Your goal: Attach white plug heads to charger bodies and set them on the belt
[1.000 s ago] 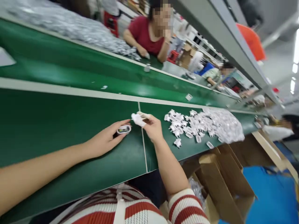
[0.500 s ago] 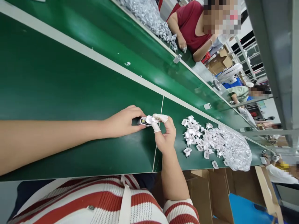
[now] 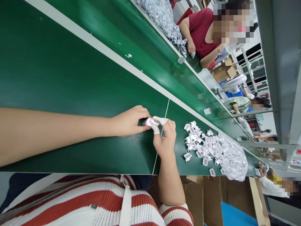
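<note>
1. Fingertips of the right hand (image 3: pixel 166 139), in a narrow pinch and sheathed in white finger cots (image 3: pixel 161 120), hold a small white plug piece (image 3: pixel 150 121) at the centre of the frame
2. Left hand (image 3: pixel 128 123), its arm stretching from the left edge, has thumb and fingers closed around a small casing (image 3: pixel 144 122), partly hidden
3. Plug piece meets casing directly left of the right fingertips; the two appear lined up left to right, though fingers obscure the long axis, and whether they are fully seated cannot be told; both hands are equally near
4. Loose white plug parts (image 3: pixel 193 138) lie right of centre on the green table (image 3: pixel 70 81), beside a clear plastic bag (image 3: pixel 235 161), nearer the right hand
5. Co-worker in a red top (image 3: pixel 199 28) sits at upper right
</note>
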`<state>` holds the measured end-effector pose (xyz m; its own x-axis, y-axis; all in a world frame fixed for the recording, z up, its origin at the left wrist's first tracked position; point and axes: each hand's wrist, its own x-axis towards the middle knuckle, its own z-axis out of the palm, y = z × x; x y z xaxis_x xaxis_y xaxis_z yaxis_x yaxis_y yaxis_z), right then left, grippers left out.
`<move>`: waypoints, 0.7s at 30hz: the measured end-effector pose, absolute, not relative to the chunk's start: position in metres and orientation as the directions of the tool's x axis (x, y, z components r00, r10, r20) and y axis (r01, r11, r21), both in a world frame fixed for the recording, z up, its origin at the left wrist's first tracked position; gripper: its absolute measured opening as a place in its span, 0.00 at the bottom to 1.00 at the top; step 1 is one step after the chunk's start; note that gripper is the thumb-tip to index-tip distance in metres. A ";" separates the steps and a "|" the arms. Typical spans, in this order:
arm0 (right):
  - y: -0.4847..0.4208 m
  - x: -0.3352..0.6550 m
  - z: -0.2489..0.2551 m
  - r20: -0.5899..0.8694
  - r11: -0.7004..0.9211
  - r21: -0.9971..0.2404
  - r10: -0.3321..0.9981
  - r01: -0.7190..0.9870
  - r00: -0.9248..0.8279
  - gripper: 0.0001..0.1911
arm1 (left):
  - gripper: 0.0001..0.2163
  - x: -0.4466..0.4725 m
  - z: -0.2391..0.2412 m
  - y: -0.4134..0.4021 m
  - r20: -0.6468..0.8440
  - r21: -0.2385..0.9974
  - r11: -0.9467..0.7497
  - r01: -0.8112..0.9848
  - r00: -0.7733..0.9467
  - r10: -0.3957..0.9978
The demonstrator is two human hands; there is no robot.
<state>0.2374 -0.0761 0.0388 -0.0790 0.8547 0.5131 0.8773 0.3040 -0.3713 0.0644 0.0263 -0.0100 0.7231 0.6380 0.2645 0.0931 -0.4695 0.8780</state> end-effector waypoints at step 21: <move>-0.086 0.230 0.009 0.334 0.012 -0.623 0.908 0.782 0.252 0.38 | 0.24 0.054 -0.018 0.021 0.084 0.841 -0.445 0.308 0.738 0.670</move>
<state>0.2301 -0.0863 0.0090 0.2523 0.9082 0.3340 0.7819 0.0120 -0.6233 0.0545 0.0206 -0.0177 0.7376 0.6700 0.0842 0.3083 -0.4450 0.8408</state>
